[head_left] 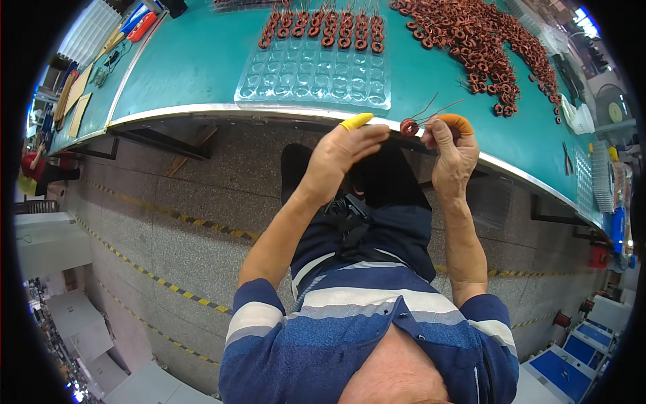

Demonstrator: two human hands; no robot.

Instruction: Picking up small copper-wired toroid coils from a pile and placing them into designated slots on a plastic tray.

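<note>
Head camera is looking down on two bare hands working at the front edge of one green worktable; with the middle of the view as the clock's centre, one red ring coil is sitting between 1 and 2 o'clock, sending two thin wires toward 2 o'clock. The right hand is pinching this coil between thumb and fingers, though whether they are gripping the ring or its wires I cannot tell; one orange finger cover is sheathing one finger. The left hand, toward 1 o'clock, is holding its fingers straight and close together, their tips pointing to 3 o'clock near the coil; one yellow finger cover is capping one digit. At 12 o'clock one clear tray is lying on the table, its far part carrying coils in about eight columns, overlapping too much for a single count. Between 1 and 2 o'clock a heap of coils, too many for counting, is spreading. One pair of pliers is lying just short of 3 o'clock.
</note>
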